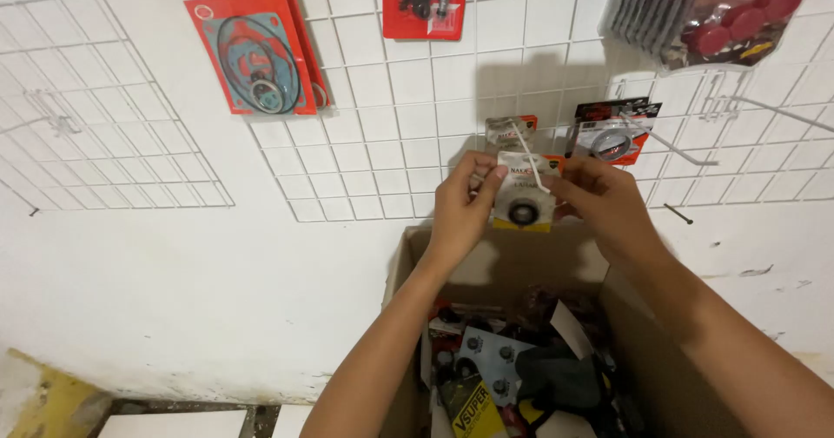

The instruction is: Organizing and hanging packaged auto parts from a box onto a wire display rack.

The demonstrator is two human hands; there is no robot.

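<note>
Both my hands are raised in front of a white wire grid panel (pixel 382 134) on the wall. My left hand (pixel 462 202) and my right hand (pixel 599 199) together hold a small clear packet (pixel 522 202) with a black rubber ring inside and a yellow-orange card. The packet is at a white wire hook (pixel 524 147) that sticks out from the grid. A similar packet (pixel 511 130) hangs just behind it.
An open cardboard box (pixel 486 268) with several packaged parts stands below my arms. On the grid hang red gasket packs (pixel 252 51), a red pack (pixel 424 2), a packet with a ring (pixel 615 138) and bagged red parts (pixel 712 12). Bare hooks (pixel 777 108) jut out at right.
</note>
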